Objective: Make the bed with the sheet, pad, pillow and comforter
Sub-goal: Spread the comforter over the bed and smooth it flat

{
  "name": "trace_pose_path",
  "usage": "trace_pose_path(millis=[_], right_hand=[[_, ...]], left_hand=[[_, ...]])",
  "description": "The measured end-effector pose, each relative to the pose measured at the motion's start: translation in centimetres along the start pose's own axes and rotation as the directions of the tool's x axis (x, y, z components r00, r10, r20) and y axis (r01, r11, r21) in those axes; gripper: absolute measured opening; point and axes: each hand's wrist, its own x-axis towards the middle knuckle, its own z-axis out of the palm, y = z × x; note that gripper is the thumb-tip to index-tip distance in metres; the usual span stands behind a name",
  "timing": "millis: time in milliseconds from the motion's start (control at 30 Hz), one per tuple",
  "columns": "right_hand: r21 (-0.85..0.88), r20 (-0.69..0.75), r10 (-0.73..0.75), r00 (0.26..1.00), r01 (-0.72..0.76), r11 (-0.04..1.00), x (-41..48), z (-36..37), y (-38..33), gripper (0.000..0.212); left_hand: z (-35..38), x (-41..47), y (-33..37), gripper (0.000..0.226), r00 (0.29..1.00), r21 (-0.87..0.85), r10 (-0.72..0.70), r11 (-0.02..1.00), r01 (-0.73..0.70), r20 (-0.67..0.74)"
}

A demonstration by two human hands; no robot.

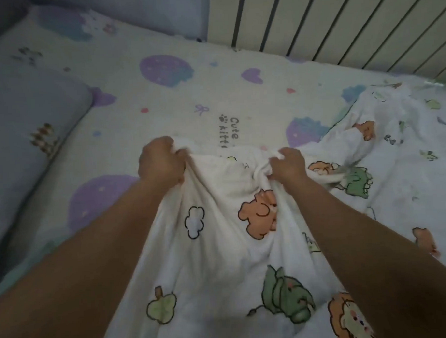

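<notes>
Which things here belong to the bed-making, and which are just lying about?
Job in hand: animal-print comforter, gripped by left hand and right hand; strawberry-print bed cover; blue pillow.
Just there: slatted panel behind the bed.

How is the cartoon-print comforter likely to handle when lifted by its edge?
Probably floppy: the comforter bunches into deep folds where the left hand and right hand grip its edge. Likely light for its size, draping loosely between them. It may drag, as the rest lies rumpled on the printed sheet.
</notes>
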Motion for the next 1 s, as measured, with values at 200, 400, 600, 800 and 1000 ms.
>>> trace_pose_path(millis=[200, 400, 600, 800, 1000], right_hand=[[0.366, -0.214, -0.297, 0.931, 0.358, 0.859, 6.1, -0.8, -15.9, 0.015], [0.471, 0.174, -0.452, 0.875, 0.330, 0.818, 10.1, 2.0, -18.6, 0.080], [0.096, 0.473, -0.277, 0.837, 0.264, 0.960, 7.4, 6.9, -10.8, 0.075], [-0.148, 0.542, -0.221, 0.811, 0.351, 0.925, 2.5, 6.6, -6.1, 0.046], [-0.097, 0.551, -0.204, 0.809, 0.305, 0.947, -3.6, 1.8, -3.9, 0.040]], left_hand=[[-10.1, 10.5, 3.7, 0.025, 0.806, -0.168, 0.000, 0.978, -0.123, -0.592], [-10.9, 15.1, 2.9, 0.086, 0.961, 0.003, 0.266, 0.964, -0.267, -0.073], [-4.0, 10.1, -4.6, 0.080, 0.914, 0.239, 0.084, 0.952, -0.191, 0.396], [-0.8, 2.9, -5.5, 0.065, 0.845, 0.300, 0.055, 0.920, -0.250, 0.533], [-1.6, -4.5, -2.9, 0.058, 0.854, 0.181, 0.128, 0.951, -0.249, 0.504]])
